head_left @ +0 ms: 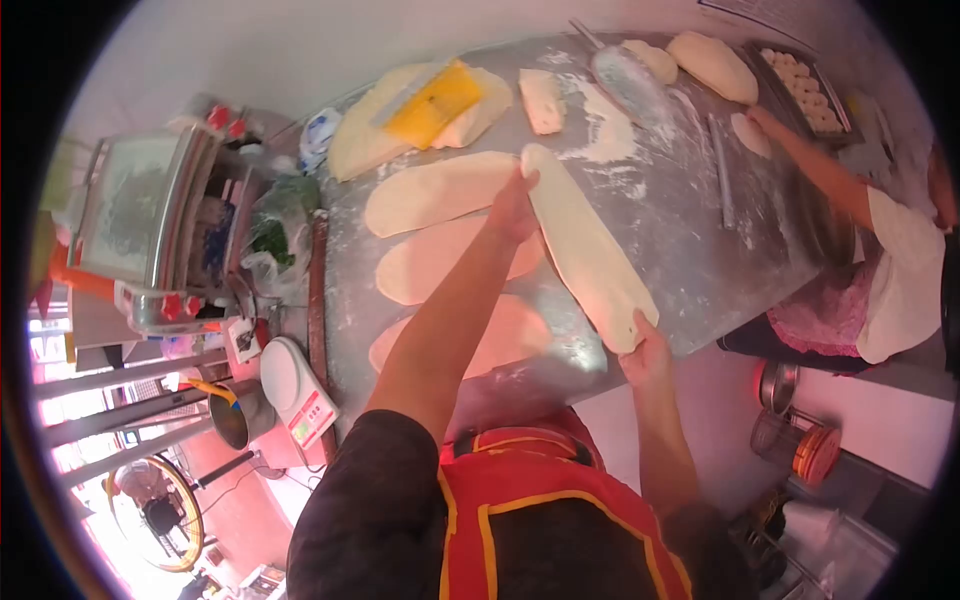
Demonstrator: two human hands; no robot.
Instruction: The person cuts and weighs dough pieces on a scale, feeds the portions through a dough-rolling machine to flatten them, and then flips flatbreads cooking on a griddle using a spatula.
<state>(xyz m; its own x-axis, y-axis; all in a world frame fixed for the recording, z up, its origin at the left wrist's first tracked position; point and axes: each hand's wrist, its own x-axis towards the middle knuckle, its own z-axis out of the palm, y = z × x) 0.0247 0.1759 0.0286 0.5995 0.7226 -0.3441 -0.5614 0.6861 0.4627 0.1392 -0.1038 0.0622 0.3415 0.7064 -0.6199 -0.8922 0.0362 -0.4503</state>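
Note:
A long flat strip of dough (590, 245) stretches between my two hands over the metal table. My left hand (514, 205) is closed on its upper end, and my right hand (648, 352) grips its lower end near the table's front edge. To the left, three flat dough pieces lie one below another: a top one (440, 192), a middle one (440, 262) partly under my left forearm, and a bottom one (510, 335) partly hidden by the same arm.
A yellow scraper (435, 104) rests on a large dough sheet (365, 125). Behind are a dough chunk (542, 100), a metal scoop (628, 82) and a tray of dough balls (805, 90). A co-worker's hand (760, 122) touches dough at right. A scale (290, 380) stands left.

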